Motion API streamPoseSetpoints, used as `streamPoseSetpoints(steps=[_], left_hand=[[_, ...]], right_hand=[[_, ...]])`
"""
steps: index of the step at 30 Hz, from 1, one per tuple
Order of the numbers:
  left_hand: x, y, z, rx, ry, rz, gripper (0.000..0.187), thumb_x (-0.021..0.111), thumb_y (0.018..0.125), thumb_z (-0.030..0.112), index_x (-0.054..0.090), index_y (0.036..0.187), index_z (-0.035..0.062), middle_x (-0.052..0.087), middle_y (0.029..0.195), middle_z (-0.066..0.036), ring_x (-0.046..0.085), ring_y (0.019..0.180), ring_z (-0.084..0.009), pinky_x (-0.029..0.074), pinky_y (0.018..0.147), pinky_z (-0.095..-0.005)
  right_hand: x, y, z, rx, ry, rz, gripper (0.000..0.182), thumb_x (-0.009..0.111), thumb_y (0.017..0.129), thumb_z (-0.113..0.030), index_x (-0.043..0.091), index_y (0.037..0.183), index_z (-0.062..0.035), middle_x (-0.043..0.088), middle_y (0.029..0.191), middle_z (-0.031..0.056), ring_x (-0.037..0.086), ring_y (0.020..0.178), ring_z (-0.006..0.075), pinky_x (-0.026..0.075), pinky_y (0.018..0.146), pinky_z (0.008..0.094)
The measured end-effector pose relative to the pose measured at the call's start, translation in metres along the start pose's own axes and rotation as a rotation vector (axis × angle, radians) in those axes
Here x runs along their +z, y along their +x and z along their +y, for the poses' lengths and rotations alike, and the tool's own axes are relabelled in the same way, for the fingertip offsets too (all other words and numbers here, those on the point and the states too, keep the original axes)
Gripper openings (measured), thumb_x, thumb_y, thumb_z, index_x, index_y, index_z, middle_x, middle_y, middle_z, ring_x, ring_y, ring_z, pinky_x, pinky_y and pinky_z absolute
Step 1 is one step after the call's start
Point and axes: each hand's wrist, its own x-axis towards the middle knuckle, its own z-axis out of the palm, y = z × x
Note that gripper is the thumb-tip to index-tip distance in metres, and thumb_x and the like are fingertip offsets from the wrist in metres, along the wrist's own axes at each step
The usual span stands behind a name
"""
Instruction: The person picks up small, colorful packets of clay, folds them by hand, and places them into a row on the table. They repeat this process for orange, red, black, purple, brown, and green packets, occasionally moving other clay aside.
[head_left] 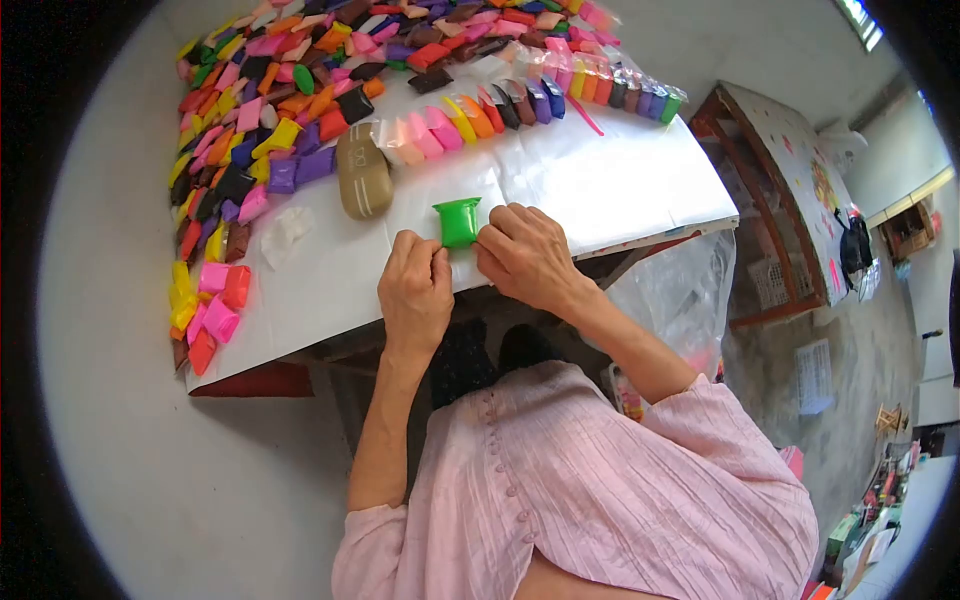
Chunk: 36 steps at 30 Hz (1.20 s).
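Observation:
A small bright green packet with crimped ends is held above the front part of the white-covered table. My left hand is closed, its thumb and fingers pinched at the packet's lower left corner. On the other side, my right hand grips the lower right edge, fingers curled in. The fingertips partly hide the packet's bottom edge. Just behind and left of it lies an olive-brown oblong case. A crumpled white tissue rests farther left.
A heap of colourful packets covers the table's back and left side. Rows of packets in clear wrapping lie behind the case. Clear plastic sheeting hangs at the right front corner. Another table stands to the right.

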Motion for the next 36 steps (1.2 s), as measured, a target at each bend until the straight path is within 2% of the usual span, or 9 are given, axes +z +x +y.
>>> streamPoseSetpoints(steps=[8,11,14,17,18,24,27,30,36], left_hand=[[0.012,-0.002,-0.003,0.065,0.026,0.101,0.008,0.06,0.079,-0.005,0.052,0.078,-0.0016,0.047,0.078,-0.014,0.052,0.071,-0.0333,0.043,0.063,-0.043],[0.014,-0.003,-0.003,0.076,0.055,0.113,0.009,0.06,0.078,-0.005,0.052,0.078,-0.0018,0.047,0.078,-0.014,0.052,0.072,-0.0335,0.044,0.063,-0.043],[0.006,-0.001,-0.004,0.092,0.006,0.072,0.007,0.061,0.079,-0.006,0.055,0.082,-0.0023,0.05,0.079,-0.013,0.054,0.068,-0.0308,0.044,0.061,-0.04],[0.003,0.0,-0.006,0.078,-0.05,0.037,0.008,0.061,0.079,-0.006,0.056,0.084,-0.0028,0.051,0.08,-0.014,0.054,0.07,-0.0317,0.045,0.063,-0.0401],[0.004,0.0,-0.005,0.084,-0.05,0.041,0.008,0.061,0.079,-0.006,0.055,0.085,-0.0029,0.051,0.081,-0.014,0.055,0.071,-0.0319,0.045,0.063,-0.0402],[0.004,-0.002,-0.003,0.071,-0.049,0.05,0.009,0.06,0.08,-0.007,0.055,0.086,-0.0028,0.051,0.084,-0.014,0.055,0.074,-0.0324,0.045,0.066,-0.0404],[0.005,-0.001,-0.005,0.065,-0.032,0.049,0.009,0.06,0.08,-0.006,0.055,0.086,-0.002,0.051,0.084,-0.014,0.055,0.075,-0.0328,0.045,0.066,-0.0413],[0.004,-0.003,-0.006,0.069,-0.031,0.045,0.007,0.06,0.081,-0.003,0.054,0.084,-0.0007,0.05,0.083,-0.014,0.054,0.077,-0.0337,0.045,0.067,-0.0428],[0.005,-0.004,-0.003,0.075,-0.014,0.056,0.009,0.061,0.079,-0.004,0.054,0.084,-0.0007,0.049,0.083,-0.014,0.054,0.076,-0.0336,0.044,0.067,-0.0431]], right_hand=[[0.006,0.0,0.0,0.109,0.03,-0.02,0.014,0.065,0.067,-0.008,0.053,0.072,-0.0054,0.05,0.074,0.0078,0.056,0.07,0.0256,0.046,0.056,0.0383],[0.002,0.001,-0.001,0.127,0.035,-0.027,0.015,0.066,0.068,-0.007,0.052,0.07,-0.0074,0.049,0.071,0.0046,0.055,0.068,0.0237,0.045,0.056,0.0388],[-0.018,0.006,-0.006,0.138,-0.098,-0.206,0.017,0.066,0.068,-0.011,0.058,0.083,-0.0058,0.056,0.085,0.0092,0.058,0.082,0.0263,0.048,0.071,0.04],[-0.026,0.024,-0.014,-0.087,-0.033,-0.036,0.04,0.065,0.071,-0.011,0.06,0.11,-0.0035,0.058,0.113,0.0153,0.058,0.104,0.0283,0.044,0.092,0.0401],[-0.019,0.025,-0.011,-0.167,-0.045,-0.164,0.056,0.063,0.075,-0.011,0.05,0.128,0.002,0.048,0.134,0.0199,0.051,0.122,0.0319,0.036,0.106,0.0423],[0.009,0.012,-0.001,-0.166,0.115,-0.282,0.058,0.063,0.075,-0.007,0.048,0.129,0.0069,0.045,0.14,0.0215,0.041,0.134,0.0351,0.031,0.114,0.0455],[0.006,0.016,-0.002,-0.152,0.129,-0.321,0.058,0.062,0.076,-0.008,0.047,0.13,0.0069,0.045,0.14,0.022,0.041,0.134,0.0352,0.031,0.114,0.045],[0.001,0.02,0.002,-0.156,0.171,-0.314,0.055,0.062,0.082,-0.016,0.048,0.128,0.0083,0.048,0.136,0.0232,0.042,0.132,0.0376,0.031,0.112,0.0455],[0.001,0.017,0.004,-0.155,0.114,-0.321,0.058,0.063,0.082,-0.017,0.046,0.132,0.0046,0.047,0.137,0.0238,0.043,0.131,0.0373,0.032,0.112,0.0446]])
